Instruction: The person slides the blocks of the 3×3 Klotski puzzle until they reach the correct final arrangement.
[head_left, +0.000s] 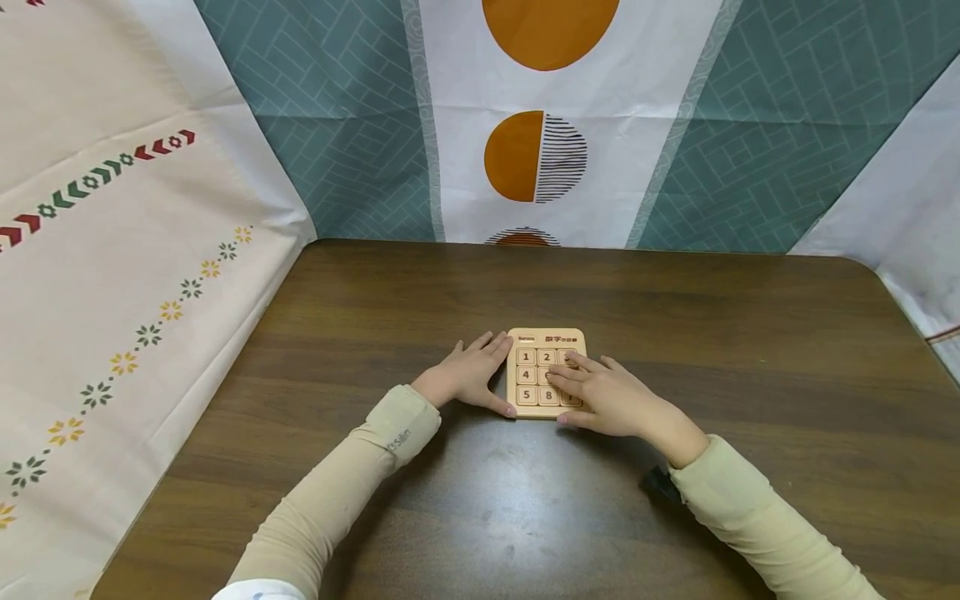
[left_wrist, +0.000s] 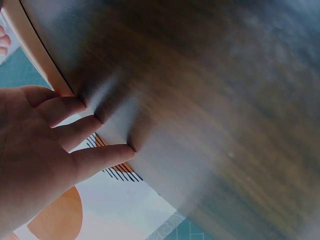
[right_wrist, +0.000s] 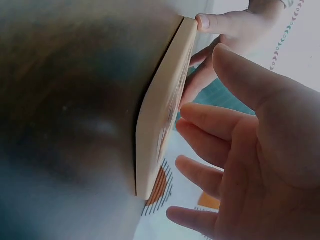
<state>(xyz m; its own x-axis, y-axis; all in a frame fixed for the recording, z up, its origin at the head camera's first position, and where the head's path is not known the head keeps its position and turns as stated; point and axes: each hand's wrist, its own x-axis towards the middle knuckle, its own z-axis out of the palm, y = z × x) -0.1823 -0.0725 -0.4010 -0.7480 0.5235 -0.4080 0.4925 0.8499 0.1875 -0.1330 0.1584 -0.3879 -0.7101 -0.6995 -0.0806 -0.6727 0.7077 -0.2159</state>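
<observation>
A wooden number sliding puzzle (head_left: 532, 412) lies flat on the brown table, its top edge bearing printed characters. Tiles reading 1, 2, 4, 5 and 8 show, while others on the right are partly covered by fingers. My left hand (head_left: 471, 373) is spread along the puzzle's left side, thumb at the lower left corner and fingertips near the upper left. Over the right-hand tiles lies my right hand (head_left: 611, 398), its fingers extended onto them and its thumb by the bottom edge. The right wrist view shows these fingertips right at the face of the puzzle (right_wrist: 160, 112).
The wood-grain table (head_left: 420, 287) extends around the puzzle on all sides. Behind its far edge hangs a teal and white cloth (head_left: 465, 167) with orange circles. A pale cloth (head_left: 112, 292) with flower patterns borders the left side.
</observation>
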